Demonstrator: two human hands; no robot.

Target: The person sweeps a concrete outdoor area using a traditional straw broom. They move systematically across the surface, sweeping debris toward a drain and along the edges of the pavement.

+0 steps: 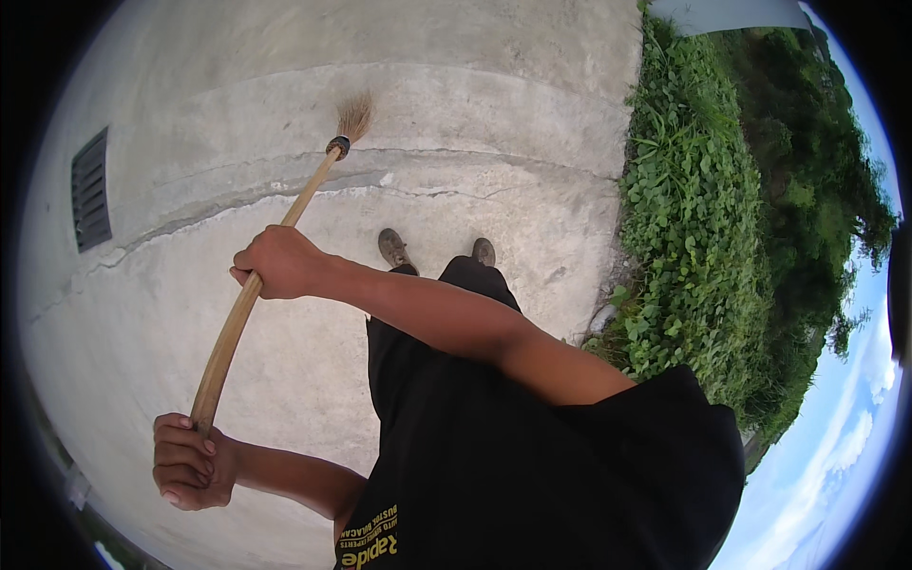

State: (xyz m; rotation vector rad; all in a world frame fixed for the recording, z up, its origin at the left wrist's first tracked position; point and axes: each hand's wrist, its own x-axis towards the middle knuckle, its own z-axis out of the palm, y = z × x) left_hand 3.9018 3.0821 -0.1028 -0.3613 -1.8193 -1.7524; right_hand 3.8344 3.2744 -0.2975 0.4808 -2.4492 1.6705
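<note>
A stick broom (226, 353) with a long, pale wooden handle slants across the left half of the head view. Its end nearest me is in my left hand (195, 463), the fingers curled round the tip. Farther up the handle, my right hand (283, 261) is closed round the wood, its arm reaching across my body. A dark band (338, 146) binds the bristles (355, 116), thin brown twigs at the far end. They are over the concrete ground ahead of my feet; whether they touch it is hard to tell.
Grey concrete (532, 123) runs ahead and to the left, with a cracked seam (218, 204) across it. A dark drain grate (91, 190) lies at the far left. Green plants (689, 228) line the right edge. My shoes (392, 249) stand on the concrete.
</note>
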